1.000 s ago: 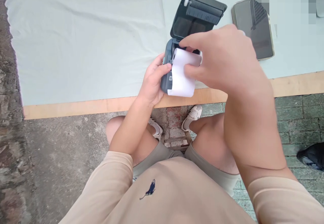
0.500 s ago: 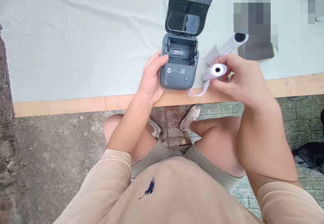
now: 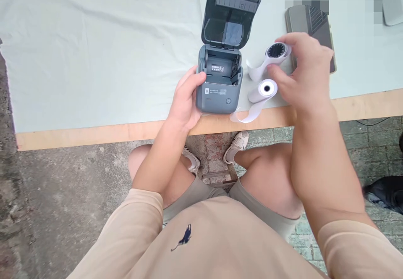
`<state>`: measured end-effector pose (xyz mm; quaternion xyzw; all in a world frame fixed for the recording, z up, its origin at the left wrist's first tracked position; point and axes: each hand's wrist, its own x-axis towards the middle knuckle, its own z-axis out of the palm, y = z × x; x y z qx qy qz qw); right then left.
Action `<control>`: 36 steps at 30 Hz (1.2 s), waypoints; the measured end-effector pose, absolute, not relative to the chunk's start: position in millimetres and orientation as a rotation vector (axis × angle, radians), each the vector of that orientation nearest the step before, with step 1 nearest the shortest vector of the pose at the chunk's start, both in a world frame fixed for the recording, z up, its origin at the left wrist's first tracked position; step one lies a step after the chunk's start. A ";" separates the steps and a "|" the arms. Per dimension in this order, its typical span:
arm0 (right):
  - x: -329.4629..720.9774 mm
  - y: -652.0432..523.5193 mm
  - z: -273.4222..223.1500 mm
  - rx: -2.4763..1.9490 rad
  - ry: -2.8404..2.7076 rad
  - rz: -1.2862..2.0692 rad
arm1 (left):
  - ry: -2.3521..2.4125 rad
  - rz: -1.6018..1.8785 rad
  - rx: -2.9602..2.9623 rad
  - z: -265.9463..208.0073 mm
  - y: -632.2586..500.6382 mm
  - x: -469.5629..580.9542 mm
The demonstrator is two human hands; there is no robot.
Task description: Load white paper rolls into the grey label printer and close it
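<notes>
My left hand point(image 3: 186, 98) is wrapped round the left side of a dark grey label printer point(image 3: 217, 96), its thumb on the front edge. The printer's lid point(image 3: 228, 22) stands raised, and the paper bay inside holds no roll. My right hand point(image 3: 304, 71) has its thumb and fingers around a white paper roll point(image 3: 288, 52) with a toothed black core; a loose strip curls from its left. Just below, apart from the fingers, rests a second white paper roll point(image 3: 256, 95) with a small dark core hole. Its loose strip hangs over the table's edge.
A dark, flat phone-like object point(image 3: 294, 18) lies behind my right hand, partly blurred out. Pale cloth covers the table point(image 3: 110, 60), which has a bare wooden front edge point(image 3: 94, 135). Another grey object point(image 3: 393, 1) sits at the far right.
My right hand has let go of the small-holed roll and moved up to grasp the black-cored roll, which now sits lower and further left. My left hand still holds the printer.
</notes>
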<state>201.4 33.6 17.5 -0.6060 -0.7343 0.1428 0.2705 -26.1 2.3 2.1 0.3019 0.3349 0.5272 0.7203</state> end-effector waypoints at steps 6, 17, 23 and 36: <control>195.7 16.0 47.5 -1.169 -1.673 0.598 | 0.766 1.170 0.599 4.0 1.8 -24.9; 124.5 19.8 60.7 -1.523 -2.313 0.442 | 0.763 1.220 0.601 -0.4 -1.0 -24.8; 127.6 21.0 63.0 -1.491 -2.207 0.492 | 0.690 1.221 0.529 0.4 -0.8 -26.0; 132.7 22.3 68.8 -1.244 -2.036 0.357 | 0.686 1.181 0.658 -3.6 -2.6 -28.9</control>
